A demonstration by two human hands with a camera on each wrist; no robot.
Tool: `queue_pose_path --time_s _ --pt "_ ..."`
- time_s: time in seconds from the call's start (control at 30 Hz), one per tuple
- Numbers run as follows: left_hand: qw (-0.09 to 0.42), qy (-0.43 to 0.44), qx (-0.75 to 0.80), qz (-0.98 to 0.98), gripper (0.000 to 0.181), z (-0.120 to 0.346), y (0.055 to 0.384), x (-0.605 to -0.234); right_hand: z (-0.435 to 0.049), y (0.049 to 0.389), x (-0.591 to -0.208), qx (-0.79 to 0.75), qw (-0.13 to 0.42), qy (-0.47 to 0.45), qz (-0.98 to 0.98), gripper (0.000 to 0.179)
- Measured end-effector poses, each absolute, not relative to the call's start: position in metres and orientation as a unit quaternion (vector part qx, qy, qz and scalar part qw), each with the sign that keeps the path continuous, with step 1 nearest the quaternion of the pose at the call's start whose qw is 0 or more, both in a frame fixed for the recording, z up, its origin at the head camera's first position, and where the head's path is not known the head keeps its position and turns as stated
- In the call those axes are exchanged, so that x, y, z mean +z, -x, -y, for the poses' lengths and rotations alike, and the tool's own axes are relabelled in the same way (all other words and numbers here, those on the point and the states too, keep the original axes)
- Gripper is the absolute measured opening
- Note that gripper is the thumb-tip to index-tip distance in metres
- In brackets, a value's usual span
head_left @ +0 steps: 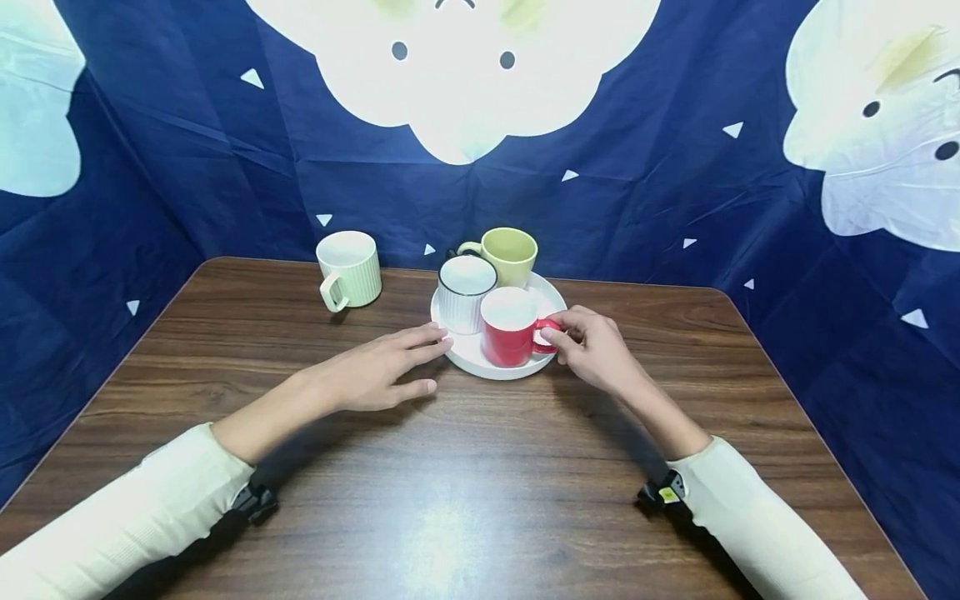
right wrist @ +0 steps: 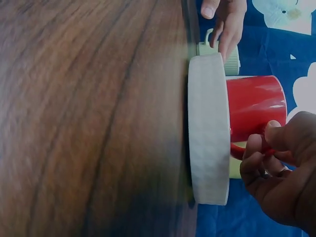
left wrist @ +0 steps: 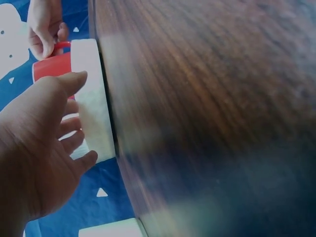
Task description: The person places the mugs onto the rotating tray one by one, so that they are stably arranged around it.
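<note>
Mug in red, upright within the rim of a white plate, immediately left of the fingertips of the right hand, with long axis vertical and handle pointing straight at them. Clamped on that handle with thumb and fingers, and so clearly nearer than the left hand, over at the plate's opposite edge. Straight and slightly spread there, thumb apart, gripping nothing; touching the rim or just short of it, impossible to tell. Between both sets of fingertips, a ribbed white mug with a dark lip; farther beyond, a yellow-green mug. Well apart, past the left fingertips and off to their left, a pale green mug on the wooden table.
</note>
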State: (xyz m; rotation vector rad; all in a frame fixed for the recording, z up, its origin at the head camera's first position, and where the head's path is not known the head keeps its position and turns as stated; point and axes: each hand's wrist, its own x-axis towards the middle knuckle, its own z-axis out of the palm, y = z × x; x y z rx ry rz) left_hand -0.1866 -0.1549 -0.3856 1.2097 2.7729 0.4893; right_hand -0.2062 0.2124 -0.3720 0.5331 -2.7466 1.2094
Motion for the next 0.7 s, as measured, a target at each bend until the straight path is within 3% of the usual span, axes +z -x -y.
queue_pose_path --time_s 0.43,0.7 --pt "0.045 -0.388 0.158 -0.907 0.073 0.167 0.192 -0.387 -0.214 0.210 -0.373 0.396 0.028 -0.159 0.904 0.022" --pt "0.081 -0.388 0.151 -0.906 0.078 0.168 0.194 -0.387 -0.211 0.209 -0.374 0.401 0.063 -0.185 0.895 0.015"
